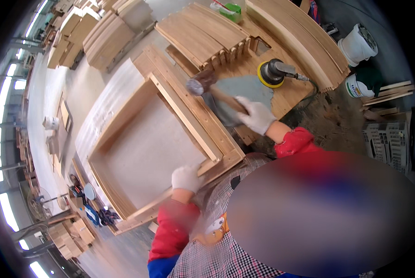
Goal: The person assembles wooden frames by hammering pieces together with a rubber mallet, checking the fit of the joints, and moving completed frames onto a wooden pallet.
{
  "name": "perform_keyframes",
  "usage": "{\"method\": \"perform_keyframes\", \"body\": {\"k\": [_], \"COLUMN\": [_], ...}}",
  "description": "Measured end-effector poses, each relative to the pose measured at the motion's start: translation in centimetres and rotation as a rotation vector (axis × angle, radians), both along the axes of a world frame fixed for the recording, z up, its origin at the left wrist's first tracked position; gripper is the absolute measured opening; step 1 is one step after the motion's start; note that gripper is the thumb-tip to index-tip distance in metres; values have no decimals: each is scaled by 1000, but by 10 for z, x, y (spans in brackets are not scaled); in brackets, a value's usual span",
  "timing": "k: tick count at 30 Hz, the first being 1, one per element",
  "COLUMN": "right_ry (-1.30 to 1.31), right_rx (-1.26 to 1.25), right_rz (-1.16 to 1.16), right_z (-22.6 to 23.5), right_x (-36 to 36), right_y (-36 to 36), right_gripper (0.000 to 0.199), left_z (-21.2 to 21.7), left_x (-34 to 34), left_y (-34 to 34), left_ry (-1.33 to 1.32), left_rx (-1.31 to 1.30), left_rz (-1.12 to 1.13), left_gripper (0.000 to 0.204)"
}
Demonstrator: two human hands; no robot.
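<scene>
My right hand [257, 116], in a white glove, is shut on the wooden handle of a mallet [202, 84] whose dark head hangs over the right rail of a large wooden frame [124, 121]. My left hand [186, 178], also gloved, grips the near corner of that frame where a loose strip [183, 118] lies along the inner edge. The frame rests tilted on a pale bench top.
A round orbital sander [273, 72] with a yellow pad sits on a grey cloth [244, 92] on the workbench. Stacks of wooden slats [203, 34] lie beyond. Two white buckets [358, 44] and a grey crate [387, 143] stand at the right. More timber piles fill the far left.
</scene>
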State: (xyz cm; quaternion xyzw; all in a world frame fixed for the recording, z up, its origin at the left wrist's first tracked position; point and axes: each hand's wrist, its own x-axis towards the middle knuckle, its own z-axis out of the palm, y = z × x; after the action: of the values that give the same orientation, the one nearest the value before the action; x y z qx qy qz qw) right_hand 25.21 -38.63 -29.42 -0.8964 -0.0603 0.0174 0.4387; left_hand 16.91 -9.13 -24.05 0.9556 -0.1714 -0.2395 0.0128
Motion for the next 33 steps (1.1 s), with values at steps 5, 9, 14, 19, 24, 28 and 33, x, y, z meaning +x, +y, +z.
{"method": "perform_keyframes", "body": {"k": [5,9,14,19,24,28,33], "right_ry": [14,-43,-46,-232,-150,-74,-14], "right_rx": [-387,-245,-153,19,219,359,328], "right_rz": [-106,-223,-335,-221,-75,-60,-48], "right_z": [-25,-43,-27,-3,29,37,18], "right_x": [-22,-24,-10,11,23,23,11], "right_y": [-64,-87,-63,-6,55,73,70], "right_gripper": [46,38,34,30,31,32,32], "left_z": [1,6,0,0,22,26,2], "left_x": [-1,3,-3,-4,-7,-32,-109], "left_y": [1,-5,-4,-3,21,140,360], "left_ry": [25,26,-14,-12,-163,-353,-804], "left_rx": [-32,-20,-38,-125,-486,-411,-57], "left_rz": [-12,-15,33,91,165,641,1289], "left_gripper": [28,27,26,35,54,53,37]}}
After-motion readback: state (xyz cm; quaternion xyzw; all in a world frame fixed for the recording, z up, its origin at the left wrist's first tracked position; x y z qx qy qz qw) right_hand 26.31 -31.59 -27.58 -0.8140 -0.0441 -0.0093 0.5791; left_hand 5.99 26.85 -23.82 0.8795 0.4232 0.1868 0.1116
